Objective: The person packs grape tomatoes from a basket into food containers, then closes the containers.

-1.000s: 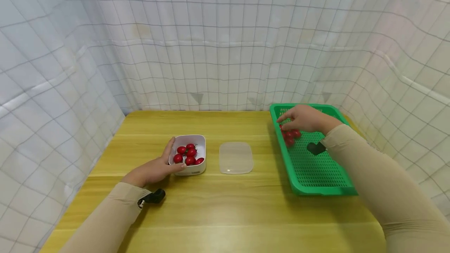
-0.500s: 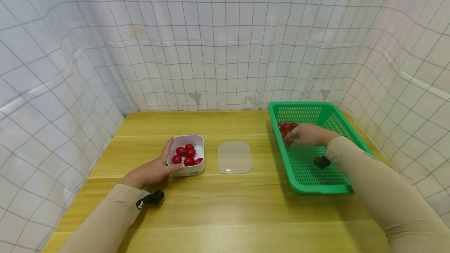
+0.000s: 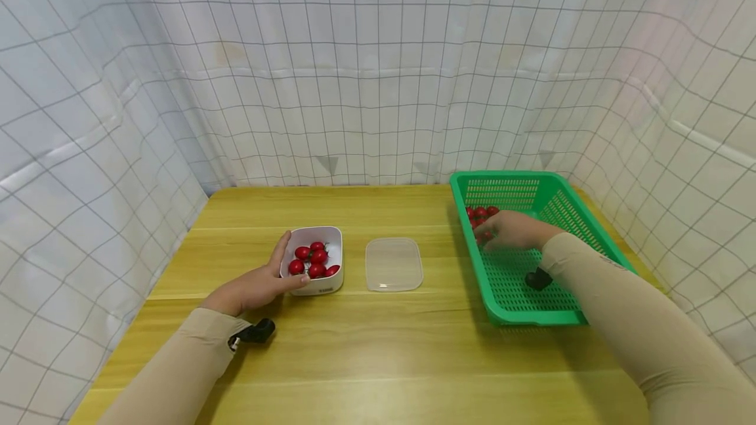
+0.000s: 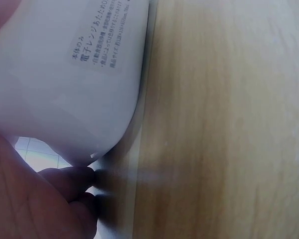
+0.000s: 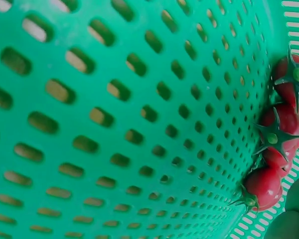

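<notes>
My left hand (image 3: 254, 286) grips a white square plastic container (image 3: 338, 241), its thumb over the near rim and its fingers along the left side. Several red cherry tomatoes (image 3: 319, 257) lie inside. The container's printed label (image 4: 102, 37) shows in the left wrist view. My right hand (image 3: 515, 231) reaches down into a green basket (image 3: 496, 315), fingertips among the cherry tomatoes (image 3: 481, 212) along its left wall. In the right wrist view, tomatoes with green stems (image 5: 281, 132) sit beside shaded fingers (image 5: 291, 221); I cannot tell whether they pinch one.
A translucent square lid (image 3: 394, 264) lies flat on the wooden table (image 3: 378, 359) between container and basket. A white sheet with a grid pattern (image 3: 378, 103) surrounds the table at the back and sides. The basket's perforated floor (image 5: 134, 134) fills much of the right wrist view.
My right hand has come down and toward me, from above the basket's far left part to the nearer tomatoes, then stayed there. The left hand keeps its grip on the container.
</notes>
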`<state>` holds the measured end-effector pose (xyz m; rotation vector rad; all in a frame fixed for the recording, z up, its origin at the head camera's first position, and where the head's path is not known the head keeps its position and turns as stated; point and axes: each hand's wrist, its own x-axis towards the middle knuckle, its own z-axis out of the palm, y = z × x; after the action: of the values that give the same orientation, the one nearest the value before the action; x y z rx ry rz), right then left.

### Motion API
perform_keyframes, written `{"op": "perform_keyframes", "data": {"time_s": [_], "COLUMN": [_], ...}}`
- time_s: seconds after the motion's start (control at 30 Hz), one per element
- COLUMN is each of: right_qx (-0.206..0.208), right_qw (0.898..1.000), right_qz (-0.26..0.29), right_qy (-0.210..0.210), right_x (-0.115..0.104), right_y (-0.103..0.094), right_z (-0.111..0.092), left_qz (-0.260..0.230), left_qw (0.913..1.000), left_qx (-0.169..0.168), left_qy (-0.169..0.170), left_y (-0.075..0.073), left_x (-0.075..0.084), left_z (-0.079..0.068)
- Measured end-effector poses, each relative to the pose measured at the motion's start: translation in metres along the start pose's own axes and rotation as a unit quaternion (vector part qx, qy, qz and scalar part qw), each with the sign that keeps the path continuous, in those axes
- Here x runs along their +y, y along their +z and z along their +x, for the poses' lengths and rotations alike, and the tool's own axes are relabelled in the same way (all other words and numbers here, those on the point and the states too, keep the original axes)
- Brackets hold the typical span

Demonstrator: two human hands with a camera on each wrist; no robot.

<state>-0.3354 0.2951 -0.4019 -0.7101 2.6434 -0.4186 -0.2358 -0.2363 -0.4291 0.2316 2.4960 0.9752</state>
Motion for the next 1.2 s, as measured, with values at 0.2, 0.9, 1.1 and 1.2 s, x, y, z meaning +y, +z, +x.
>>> {"op": "perform_keyframes", "data": {"time_s": [0.2,0.9,1.1,1.2], "right_qx": [0.001,-0.038,-0.046,-0.052], "right_qw": [1.0,0.999,0.999,0.998], "right_qz": [-0.008,-0.004,-0.007,-0.009], "right_qy": [0.003,0.025,0.023,0.021], "right_x": [0.0007,-0.0001,-0.002,-0.0024], "right_y": [0.0026,0.0052,0.0041,0.0039], "right_z": [0.0029,-0.0011,-0.0023,-0.0026], "left_qz": [0.001,-0.006,-0.003,-0.005], "left_qw": [1.0,1.0,1.0,1.0], "left_qx": [0.002,0.002,0.002,0.001], "left_qy": [0.0,0.002,-0.001,-0.002], "left_y": [0.0,0.0009,0.0013,0.0014], "left_x": [-0.0007,0.0001,0.0007,0.0002], "left_z": [-0.0004,-0.001,-0.0013,-0.001]}}
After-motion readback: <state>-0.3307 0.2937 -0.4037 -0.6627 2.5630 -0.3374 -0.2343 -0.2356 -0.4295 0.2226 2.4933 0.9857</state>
